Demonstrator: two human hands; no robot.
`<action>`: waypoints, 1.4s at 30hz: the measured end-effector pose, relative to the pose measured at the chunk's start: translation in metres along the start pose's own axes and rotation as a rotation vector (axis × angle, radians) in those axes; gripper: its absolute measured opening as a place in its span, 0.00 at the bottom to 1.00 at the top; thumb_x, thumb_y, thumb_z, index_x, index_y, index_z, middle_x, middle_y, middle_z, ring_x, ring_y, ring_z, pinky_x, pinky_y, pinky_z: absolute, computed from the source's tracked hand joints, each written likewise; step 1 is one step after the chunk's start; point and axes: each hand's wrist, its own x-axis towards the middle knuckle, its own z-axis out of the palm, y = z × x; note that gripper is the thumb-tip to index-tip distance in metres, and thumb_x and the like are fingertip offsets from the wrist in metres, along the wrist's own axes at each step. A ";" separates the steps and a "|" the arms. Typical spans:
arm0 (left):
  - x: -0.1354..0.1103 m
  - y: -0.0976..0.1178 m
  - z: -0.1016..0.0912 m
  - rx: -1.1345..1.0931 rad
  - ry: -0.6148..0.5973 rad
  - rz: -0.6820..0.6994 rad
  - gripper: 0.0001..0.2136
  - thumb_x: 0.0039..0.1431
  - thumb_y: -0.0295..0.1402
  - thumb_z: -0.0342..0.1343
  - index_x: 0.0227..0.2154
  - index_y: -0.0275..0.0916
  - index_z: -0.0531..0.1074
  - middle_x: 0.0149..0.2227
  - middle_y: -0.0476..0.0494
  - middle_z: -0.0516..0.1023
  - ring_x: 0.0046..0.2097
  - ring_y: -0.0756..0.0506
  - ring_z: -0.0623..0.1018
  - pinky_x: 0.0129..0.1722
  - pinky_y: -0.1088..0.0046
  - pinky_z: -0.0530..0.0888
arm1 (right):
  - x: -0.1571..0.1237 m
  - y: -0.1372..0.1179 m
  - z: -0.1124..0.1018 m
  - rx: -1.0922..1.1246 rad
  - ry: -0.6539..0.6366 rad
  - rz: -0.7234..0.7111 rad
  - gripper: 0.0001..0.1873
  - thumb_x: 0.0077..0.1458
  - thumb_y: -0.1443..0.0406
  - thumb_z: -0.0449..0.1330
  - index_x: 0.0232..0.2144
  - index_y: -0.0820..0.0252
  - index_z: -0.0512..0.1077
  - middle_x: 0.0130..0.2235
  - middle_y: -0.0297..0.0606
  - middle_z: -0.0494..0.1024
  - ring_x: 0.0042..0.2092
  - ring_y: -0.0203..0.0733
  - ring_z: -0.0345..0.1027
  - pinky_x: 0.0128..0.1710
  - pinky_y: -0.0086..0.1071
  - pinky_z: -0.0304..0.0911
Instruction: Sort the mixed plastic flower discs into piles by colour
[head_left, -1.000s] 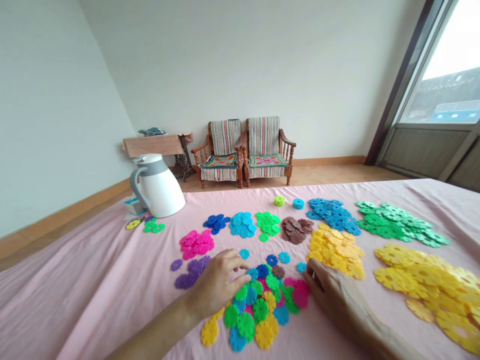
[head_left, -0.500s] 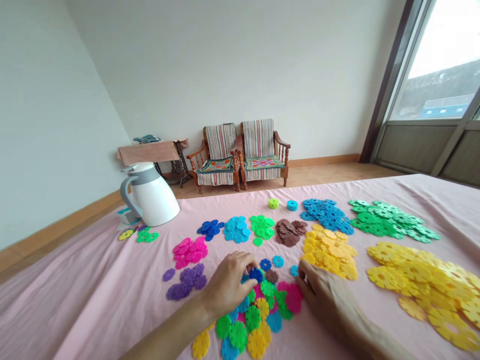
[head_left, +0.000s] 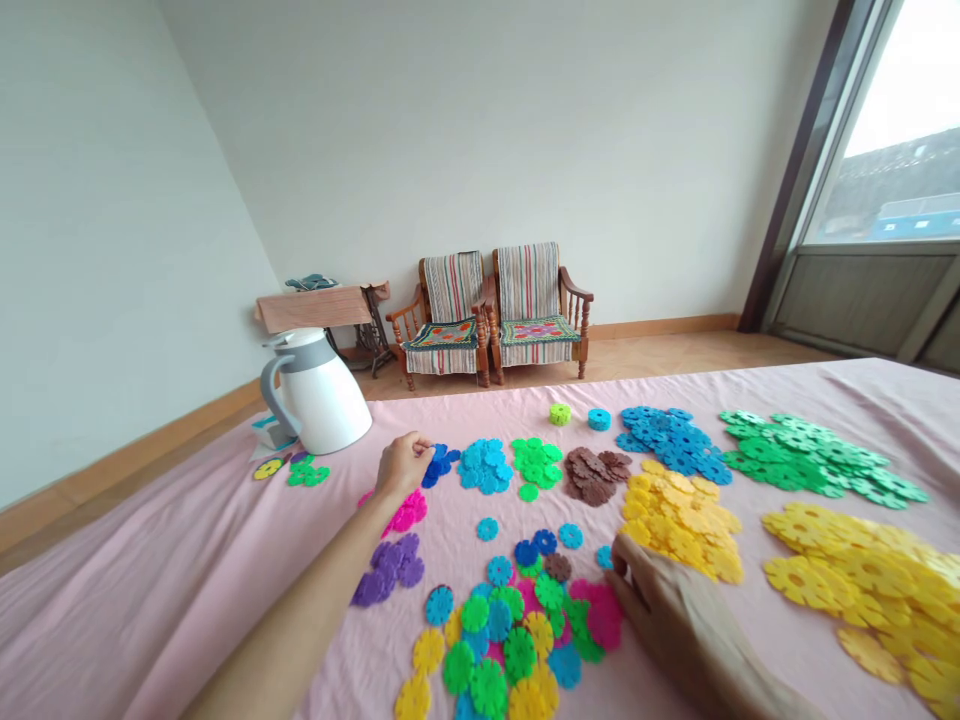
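Note:
My left hand [head_left: 402, 466] is stretched far forward over the pink cloth [head_left: 187, 560], fingers curled together at the edge of the dark blue disc pile [head_left: 441, 462], above the pink disc pile [head_left: 405, 512]. What it pinches is hidden. My right hand [head_left: 667, 600] rests on the cloth beside the mixed heap of coloured discs [head_left: 517, 630], fingertips touching a light blue disc [head_left: 604, 556] and the edge of the orange-yellow pile [head_left: 686, 520].
Sorted piles lie about: purple [head_left: 390, 566], light blue [head_left: 484, 466], green [head_left: 535, 452], brown [head_left: 595, 472], blue [head_left: 670, 438], green [head_left: 810, 455], yellow [head_left: 862, 570]. A white jug [head_left: 315, 390] stands at back left. Two chairs [head_left: 491, 310] stand beyond the table.
My left hand left the mixed heap and reached forward to the dark blue pile. My right hand stayed in place. The camera view shifted slightly.

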 end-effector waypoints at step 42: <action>-0.050 0.044 0.019 -0.007 -0.173 0.234 0.05 0.52 0.28 0.55 0.26 0.38 0.75 0.27 0.47 0.78 0.30 0.48 0.75 0.32 0.74 0.68 | -0.001 0.004 0.005 0.011 0.030 -0.001 0.09 0.59 0.62 0.46 0.28 0.55 0.63 0.23 0.32 0.72 0.26 0.38 0.67 0.25 0.29 0.52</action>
